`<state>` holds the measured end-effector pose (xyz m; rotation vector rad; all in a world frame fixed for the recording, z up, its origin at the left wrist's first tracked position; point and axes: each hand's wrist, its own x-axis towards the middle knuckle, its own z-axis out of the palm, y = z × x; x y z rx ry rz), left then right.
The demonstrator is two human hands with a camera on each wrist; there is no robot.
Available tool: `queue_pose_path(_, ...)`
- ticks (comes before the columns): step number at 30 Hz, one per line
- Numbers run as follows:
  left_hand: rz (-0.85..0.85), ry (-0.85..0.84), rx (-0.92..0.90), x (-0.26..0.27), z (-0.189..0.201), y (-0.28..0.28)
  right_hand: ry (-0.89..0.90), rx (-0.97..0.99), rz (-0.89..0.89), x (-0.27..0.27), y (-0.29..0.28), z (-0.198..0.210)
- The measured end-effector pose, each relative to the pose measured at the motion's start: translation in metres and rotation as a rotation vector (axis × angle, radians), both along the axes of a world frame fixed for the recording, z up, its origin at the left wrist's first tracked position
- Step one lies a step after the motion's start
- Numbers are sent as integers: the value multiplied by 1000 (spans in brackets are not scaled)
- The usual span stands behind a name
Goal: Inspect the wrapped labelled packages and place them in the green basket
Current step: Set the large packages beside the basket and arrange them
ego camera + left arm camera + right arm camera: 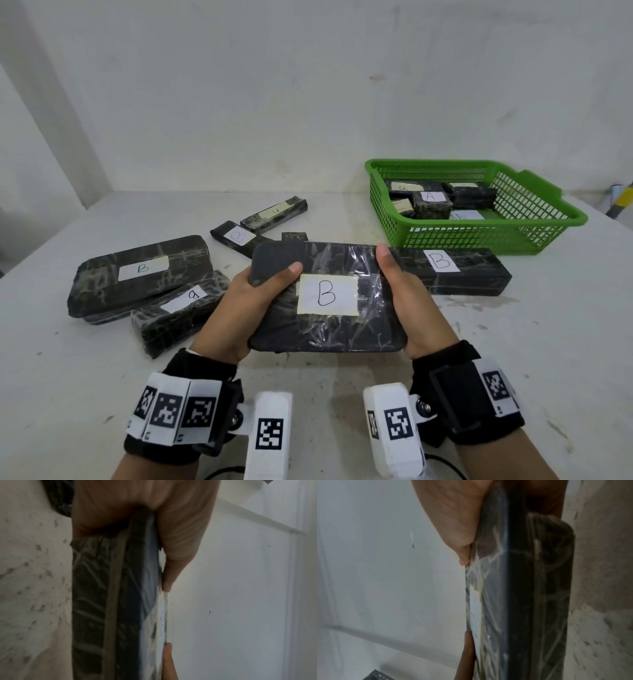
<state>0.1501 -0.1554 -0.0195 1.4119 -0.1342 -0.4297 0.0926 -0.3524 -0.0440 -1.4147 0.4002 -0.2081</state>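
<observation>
Both my hands hold a flat black package (325,329) wrapped in clear film above the table, its white label marked B facing up. My left hand (253,301) grips its left end, thumb on top. My right hand (407,298) grips its right end, thumb along the top edge. The wrist views show the package edge-on (120,608) (522,601) with a thumb of each hand pressed on it. The green basket (534,236) sits at the back right and holds several wrapped labelled packages, one marked A (430,202).
More wrapped packages lie on the white table (513,359): a long one marked B (455,274) just in front of the basket, two at the left (137,274) (178,308), and smaller ones behind (274,212) (236,238). A white wall stands close behind.
</observation>
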Motion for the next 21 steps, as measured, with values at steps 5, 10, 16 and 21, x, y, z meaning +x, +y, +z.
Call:
queue_pose_path(5,34,17,-27,5,-5,2,38,6,23,-2,5,0)
queue_pose_path(10,-85,5,-11,4,-6,3,-4,56,-15,-6,4,7)
queue_pose_path(16,-75,-47,-9,7,-7,4,-4,98,11,-5,1,5)
queue_pose_path(21,-48,-18,-74,10,-8,5,-32,120,68,-3,0,1)
